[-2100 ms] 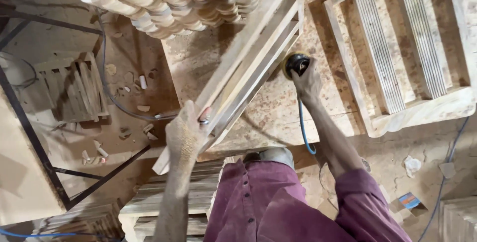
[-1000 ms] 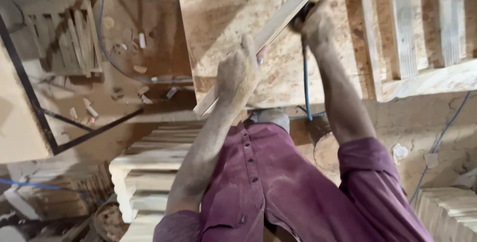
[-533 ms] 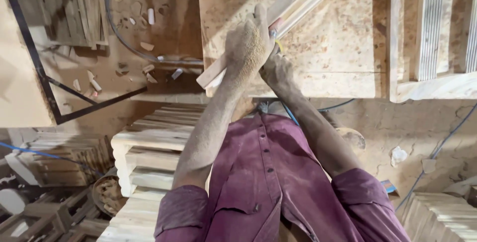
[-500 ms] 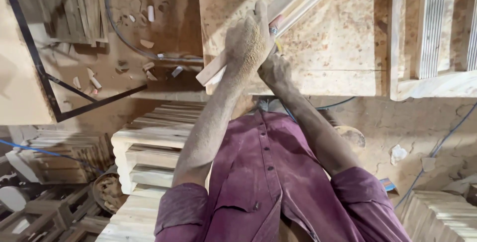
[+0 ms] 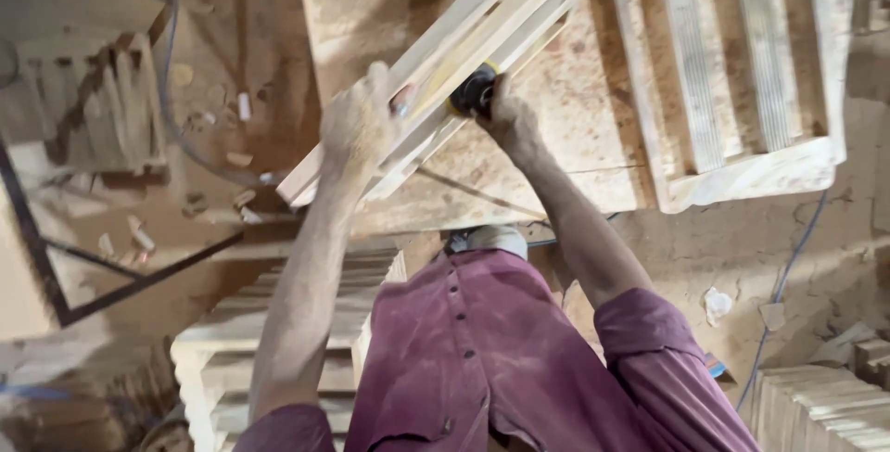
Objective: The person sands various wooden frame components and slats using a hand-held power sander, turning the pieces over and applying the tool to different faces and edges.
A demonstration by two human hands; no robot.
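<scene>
Wooden frame (image 5: 436,90), a long ladder of pale slats, lies slantwise across our chipboard bench (image 5: 565,151), one end jutting past the bench's left edge and the other running up out of view. We judge it light for its length but stiff along the rails, so it will pivot easily if pressed off-centre; the thin slats look like the weak part, and the rough sawn faces should give a dry, sure grip. The best hold seems to be on an outer rail near the low end, where our left hand (image 5: 357,123) already sits, clenched over the edge of the frame with the knuckles up.

Beyond it on the bench rests a second frame (image 5: 742,160), squarer, with ribbed slats, lying flat and well apart from the one we work on. Below the bench a stack of pale planks (image 5: 278,331) stands by our left arm, and another stack of boards (image 5: 816,401) shows at the lower right. A dark metal frame (image 5: 111,280) leans on the dusty floor to the left, near scattered offcuts (image 5: 139,239).

Our right hand (image 5: 510,118) is wrapped tightly around a small black power tool (image 5: 475,92) with a yellow rim, pressing it against the slats just beside the left hand. A thin blue hose (image 5: 788,276) trails down at the right; whether it feeds the tool we cannot tell.
</scene>
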